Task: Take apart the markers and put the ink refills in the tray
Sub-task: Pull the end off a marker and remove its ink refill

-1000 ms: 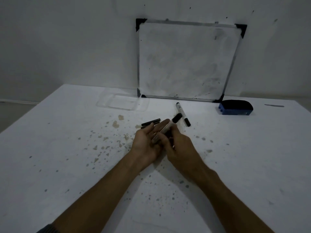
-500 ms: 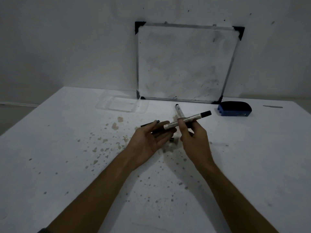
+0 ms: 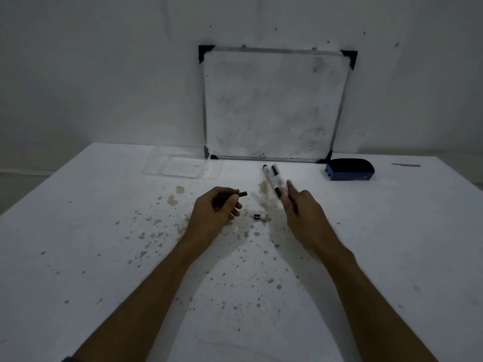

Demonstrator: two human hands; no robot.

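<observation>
My left hand (image 3: 217, 209) is closed around a thin black ink refill (image 3: 243, 193), whose end sticks out to the right past my fingers. My right hand (image 3: 300, 210) holds a white marker (image 3: 275, 180) with a black end, pointing away from me and blurred by motion. Just left of it, a second marker (image 3: 265, 170) lies on the table. A small black-and-white marker end piece (image 3: 261, 217) rests on the table between my hands. The clear plastic tray (image 3: 156, 171) sits at the back left, beyond my left hand, with nothing visible in it.
A whiteboard (image 3: 274, 105) leans against the wall at the back of the white, stain-speckled table (image 3: 104, 257). A blue and black eraser (image 3: 350, 169) lies to its right. The table's left edge runs diagonally at the far left.
My left hand has closed on the black refill that lay on the table. My right hand carried the marker away to the right, next to the lying marker. A small end piece now lies between my hands.
</observation>
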